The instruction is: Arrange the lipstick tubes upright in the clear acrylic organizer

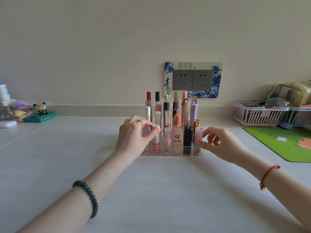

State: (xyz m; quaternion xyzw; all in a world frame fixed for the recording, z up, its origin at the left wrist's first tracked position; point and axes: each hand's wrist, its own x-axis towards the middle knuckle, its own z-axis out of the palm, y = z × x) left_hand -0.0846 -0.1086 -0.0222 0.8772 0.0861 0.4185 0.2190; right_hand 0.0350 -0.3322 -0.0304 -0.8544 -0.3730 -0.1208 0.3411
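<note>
A pale table (151, 190) held a clear acrylic organizer (161, 153) near the wall, packed with upright lipstick tubes in stepped rows. With slots so crowded, a sideways tug would likely tilt neighbouring tubes or slide the light organizer. The left hand (133, 140) pinched the cap of a red-striped tube (156, 143) in the front row. The right hand (218, 143), fingers curled, pinched the pink tube (198, 140) at the row's right end.
</note>
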